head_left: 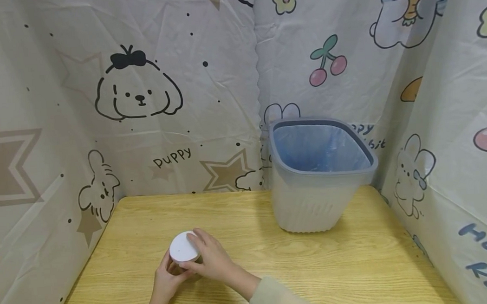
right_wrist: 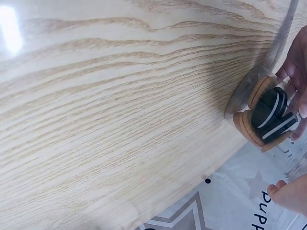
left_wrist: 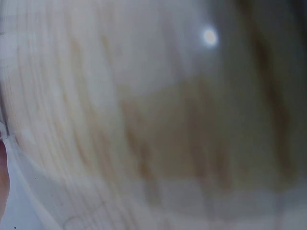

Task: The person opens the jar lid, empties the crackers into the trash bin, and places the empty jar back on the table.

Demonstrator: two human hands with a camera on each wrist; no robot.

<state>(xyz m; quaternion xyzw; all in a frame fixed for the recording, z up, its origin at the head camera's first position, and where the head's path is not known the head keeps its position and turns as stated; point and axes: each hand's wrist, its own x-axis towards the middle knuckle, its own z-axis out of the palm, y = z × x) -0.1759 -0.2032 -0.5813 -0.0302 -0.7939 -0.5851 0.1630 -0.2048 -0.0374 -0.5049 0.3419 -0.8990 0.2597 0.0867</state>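
Observation:
A clear jar with a white lid (head_left: 183,247) is between both hands over the left part of the table. My left hand (head_left: 166,283) grips the jar's body from the left and below. Over the lid's right side, my right hand (head_left: 215,259) holds it with fingers on the top and thumb near the front rim. Inside the jar, the right wrist view shows dark sandwich cookies (right_wrist: 274,111) with white filling and tan round biscuits (right_wrist: 245,128). Mostly wood grain fills the left wrist view, with a bit of a finger (left_wrist: 3,179) at its left edge.
A pale bin (head_left: 309,203) with a blue-grey rim and a blue liner stands at the back right of the wooden table (head_left: 351,266). Printed cloth (head_left: 219,93) with cartoon animals surrounds the table at the back and sides.

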